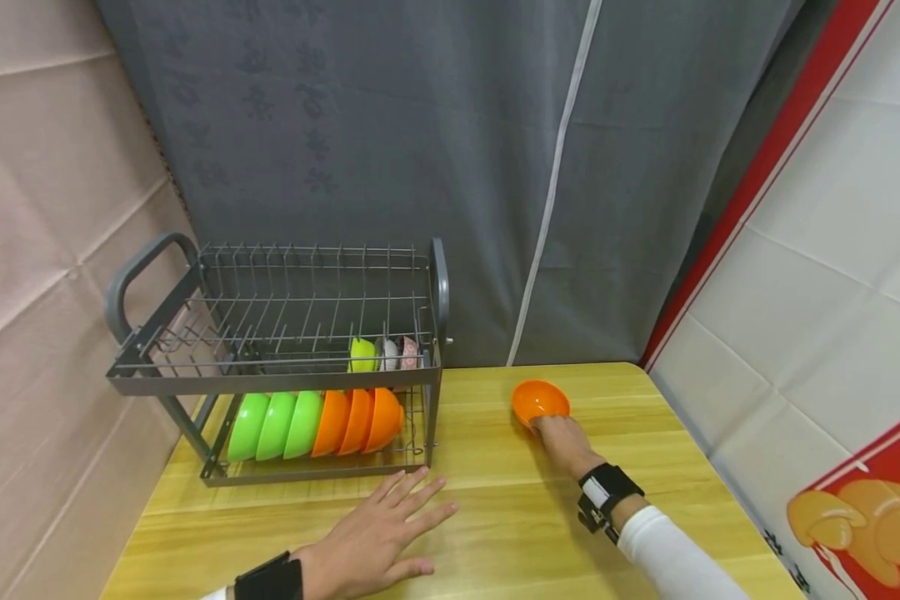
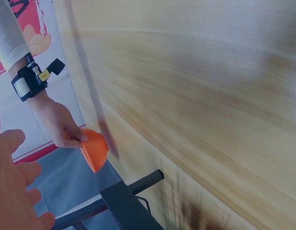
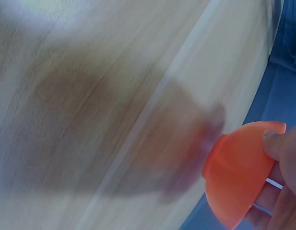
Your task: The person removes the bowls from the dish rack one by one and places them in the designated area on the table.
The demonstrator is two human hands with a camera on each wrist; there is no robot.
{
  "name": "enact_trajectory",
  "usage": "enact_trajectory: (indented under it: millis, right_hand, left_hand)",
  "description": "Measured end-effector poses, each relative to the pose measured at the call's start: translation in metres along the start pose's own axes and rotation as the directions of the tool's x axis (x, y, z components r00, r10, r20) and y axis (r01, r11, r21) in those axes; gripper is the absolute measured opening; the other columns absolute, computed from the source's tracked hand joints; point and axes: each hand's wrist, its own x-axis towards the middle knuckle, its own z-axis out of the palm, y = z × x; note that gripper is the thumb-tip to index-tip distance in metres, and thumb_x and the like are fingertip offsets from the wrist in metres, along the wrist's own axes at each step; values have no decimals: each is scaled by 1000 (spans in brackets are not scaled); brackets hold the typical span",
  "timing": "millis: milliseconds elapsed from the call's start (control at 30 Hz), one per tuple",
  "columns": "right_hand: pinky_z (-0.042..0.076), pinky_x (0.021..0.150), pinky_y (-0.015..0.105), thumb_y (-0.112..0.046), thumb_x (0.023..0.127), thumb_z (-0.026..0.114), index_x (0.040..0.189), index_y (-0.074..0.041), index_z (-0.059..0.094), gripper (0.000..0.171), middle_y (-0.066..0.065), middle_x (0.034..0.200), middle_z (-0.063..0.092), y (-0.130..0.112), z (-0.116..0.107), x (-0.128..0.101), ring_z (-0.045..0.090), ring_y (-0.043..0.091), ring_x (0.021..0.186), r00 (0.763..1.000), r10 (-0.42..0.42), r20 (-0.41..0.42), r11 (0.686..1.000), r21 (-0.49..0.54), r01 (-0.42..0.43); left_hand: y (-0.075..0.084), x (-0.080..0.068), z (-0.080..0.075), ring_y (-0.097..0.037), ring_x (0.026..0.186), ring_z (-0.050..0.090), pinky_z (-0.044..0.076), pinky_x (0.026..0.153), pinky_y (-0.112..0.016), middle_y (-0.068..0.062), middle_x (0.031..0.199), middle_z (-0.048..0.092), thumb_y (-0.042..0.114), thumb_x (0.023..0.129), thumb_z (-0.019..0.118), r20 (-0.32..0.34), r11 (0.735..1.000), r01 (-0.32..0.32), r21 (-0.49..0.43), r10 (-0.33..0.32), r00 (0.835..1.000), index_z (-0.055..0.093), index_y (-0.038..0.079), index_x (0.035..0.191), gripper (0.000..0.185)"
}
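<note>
An orange bowl (image 1: 540, 398) is pinched at its near rim by my right hand (image 1: 566, 442), thumb outside and fingers over the inner side. The right wrist view shows the bowl (image 3: 239, 170) held a little above the table, its shadow falling on the wood. My left hand (image 1: 378, 533) is spread with straight fingers in front of the dish rack (image 1: 322, 479), holding nothing. On the rack's lower tier, several green bowls (image 1: 272, 427) and orange bowls (image 1: 357, 422) stand on edge in a row, facing sideways.
Small cups or bowls (image 1: 385, 354), one lime green and others patterned, show behind the rack's upper front rail. A grey curtain (image 1: 495, 208) hangs behind the wooden table (image 1: 480, 483). A pale wall covering (image 1: 810, 275) borders the right side, another the left.
</note>
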Motion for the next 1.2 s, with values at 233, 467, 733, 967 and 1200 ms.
enact_trajectory:
  millis: [233,467,733,967,1200]
  right_hand:
    - [48,54,38,-1,92,64,71,-14,60,25,-3,63,49,9,6,5,51,14,58,1000,13,23,1000,19,-14]
    - [47,55,34,1,91,63,74,-14,62,23,-3,64,50,16,8,7,49,14,59,997,36,64,999,24,-37]
    - [49,55,38,-6,93,66,73,-15,60,22,-2,63,52,17,9,7,55,15,60,996,52,66,998,37,-55]
    - [54,94,54,-28,93,73,113,-2,70,33,18,105,74,16,3,4,69,36,100,995,41,94,999,31,-44]
    - [28,119,68,-41,97,66,145,0,53,64,29,151,48,8,-11,-1,41,51,142,996,-10,85,997,74,4]
  left_hand:
    - [-1,-1,0,-31,151,36,41,116,-50,-6,166,32,64,103,30,-4,1000,-8,11,8,1000,32,29,160,66]
    - [-2,-2,2,-33,150,37,41,116,-51,-6,167,31,63,104,28,21,1000,-4,8,4,1000,29,30,160,66]
    - [-1,-4,5,-29,151,36,41,116,-50,-5,167,32,64,103,29,-3,999,-7,32,8,1000,34,29,159,66]
    - [-2,-4,5,-32,151,36,41,117,-52,-7,168,29,63,104,28,21,1000,7,3,-7,1000,29,30,161,66]
    - [-3,-4,1,-32,152,35,40,117,-53,-8,168,28,65,103,28,34,999,47,-12,-46,998,31,30,160,67]
